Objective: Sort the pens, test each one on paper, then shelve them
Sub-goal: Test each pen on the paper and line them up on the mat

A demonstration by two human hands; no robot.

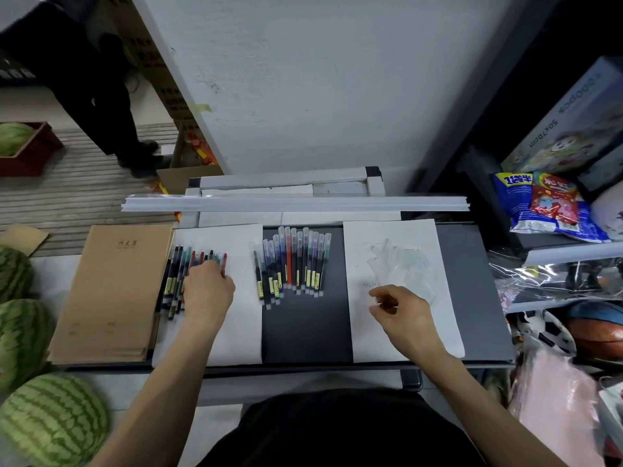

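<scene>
A fan of uncapped pens (175, 274) lies on the left white sheet (236, 332). My left hand (207, 291) rests on that fan, fingers closed around a red pen (224, 262). A row of capped pens (296, 264) lies on the dark table (306, 328) between the two sheets. The right white sheet (404, 237) bears faint scribbles and a pile of clear pen caps (401, 264). My right hand (397, 308) hovers over this sheet just below the caps, thumb and fingers pinched together; whether a clear cap is between them I cannot tell.
A stack of brown notebooks (114, 291) lies left of the pens. Watermelons (50, 419) sit at the far left. A long white rail (296, 203) crosses the table's back edge. Shelves with snack bags (546, 203) and balls (593, 328) crowd the right. A person's legs (111, 96) stand at the back left.
</scene>
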